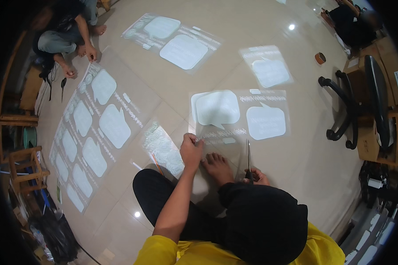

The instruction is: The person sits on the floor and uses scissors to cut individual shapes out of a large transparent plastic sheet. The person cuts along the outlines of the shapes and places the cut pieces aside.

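Observation:
My left hand (191, 150) pinches the lower left corner of a clear plastic film sheet (242, 124). The sheet bears white speech-bubble shapes and mirrored lettering. In my right hand (260, 178) is a pair of scissors (248, 157) with a dark handle. Its blades point away from me, their tips close to the sheet's lower edge; how far apart the blades are is hard to tell. My bare foot (218, 167) rests on the floor between both hands, and my black-clad right knee (265, 225) rises in front of me.
Similar printed sheets lie on the tiled floor: a long one (96, 132) left, others ahead (172, 39) and right (267, 66). A leaf-patterned piece (162, 149) lies beside my left hand. Tape roll (320, 58), swivel chair (355, 106). One person (63, 36) sits upper left near scissors (63, 87); another (351, 25) upper right.

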A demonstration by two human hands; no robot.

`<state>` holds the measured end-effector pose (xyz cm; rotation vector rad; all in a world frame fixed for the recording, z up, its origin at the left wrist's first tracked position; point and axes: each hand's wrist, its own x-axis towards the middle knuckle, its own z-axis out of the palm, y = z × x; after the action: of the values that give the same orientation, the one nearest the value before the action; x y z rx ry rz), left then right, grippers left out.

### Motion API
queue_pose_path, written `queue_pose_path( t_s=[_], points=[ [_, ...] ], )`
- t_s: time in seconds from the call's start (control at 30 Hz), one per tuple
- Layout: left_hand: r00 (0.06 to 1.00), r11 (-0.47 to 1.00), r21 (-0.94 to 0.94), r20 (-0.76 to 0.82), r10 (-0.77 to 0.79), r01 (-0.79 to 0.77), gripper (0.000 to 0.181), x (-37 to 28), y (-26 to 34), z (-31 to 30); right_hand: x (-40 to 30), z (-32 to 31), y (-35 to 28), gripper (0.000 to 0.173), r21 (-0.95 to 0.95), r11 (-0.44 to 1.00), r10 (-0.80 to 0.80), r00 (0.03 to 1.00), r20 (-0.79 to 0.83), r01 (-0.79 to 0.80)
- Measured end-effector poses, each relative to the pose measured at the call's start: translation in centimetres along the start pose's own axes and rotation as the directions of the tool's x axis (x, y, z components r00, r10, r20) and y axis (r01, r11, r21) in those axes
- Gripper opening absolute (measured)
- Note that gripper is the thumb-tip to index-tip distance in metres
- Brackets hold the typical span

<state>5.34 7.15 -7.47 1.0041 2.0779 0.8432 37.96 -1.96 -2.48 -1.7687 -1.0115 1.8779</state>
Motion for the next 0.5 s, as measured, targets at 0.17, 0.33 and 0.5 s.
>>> queue_pose_path(
  t_s=[0.17, 0.33, 0.5],
  points=[
    [0.985, 0.832, -0.538, -0.020, -0.170, 0.133, 0.037, 0.4, 0.6, 0.9, -1.4, 0.0, -0.6, 0.053, 0.024, 0.999, 0.031, 0.999, 0.035, -0.031],
    [0.912, 0.262, -0.903, 0.249, -0.325, 0.339, 0.027, -0.7, 4.8, 1.9, -1.6, 0.8, -1.9, 0.054, 0.146, 0.988, 0.052, 0.998, 0.046, -0.058],
    [0.891, 0.271, -0.851, 0.409, -0.196, 0.451, 0.024, -3.1, 4.3, 8.2, -0.9, 1.6, -1.8, 0.050, 0.144, 0.987, 0.071, 0.997, -0.023, -0.067]
  ],
)
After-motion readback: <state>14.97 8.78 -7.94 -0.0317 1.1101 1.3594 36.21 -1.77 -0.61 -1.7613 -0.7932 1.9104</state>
